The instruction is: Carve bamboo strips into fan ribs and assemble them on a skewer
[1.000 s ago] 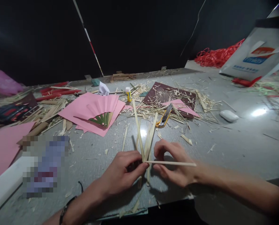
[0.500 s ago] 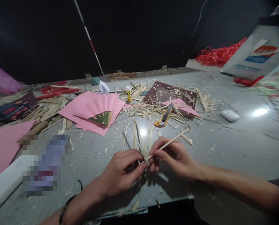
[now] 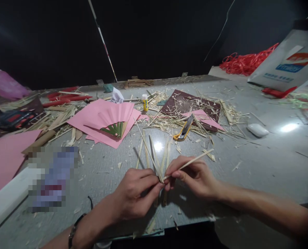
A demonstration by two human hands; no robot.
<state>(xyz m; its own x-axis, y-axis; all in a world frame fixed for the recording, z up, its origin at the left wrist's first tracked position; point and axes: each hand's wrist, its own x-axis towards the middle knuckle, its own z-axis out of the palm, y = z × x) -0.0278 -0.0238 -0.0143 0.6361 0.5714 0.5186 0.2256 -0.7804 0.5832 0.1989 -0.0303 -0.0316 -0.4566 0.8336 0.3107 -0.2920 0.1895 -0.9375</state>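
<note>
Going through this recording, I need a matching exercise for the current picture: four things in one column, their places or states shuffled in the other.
Things
1. Right hand
2. Utility knife
3. Paper fan
4. Red string heap

Places or states
A. Spread open on a pink sheet
B. Beside the white bag
C. Pinching a thin pale stick
D. Yellow-edged, by scattered shavings

Pairs: 1-C, 2-D, 3-A, 4-B

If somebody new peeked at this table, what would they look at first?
Probably the pleated pink paper fan with green ribs, lying on pink paper sheets left of centre. Next, the bare left hand and bare right hand near the front, pinching thin, pale wooden strips. The tangled, shiny red ribbon at the back right might stand out too.
</note>
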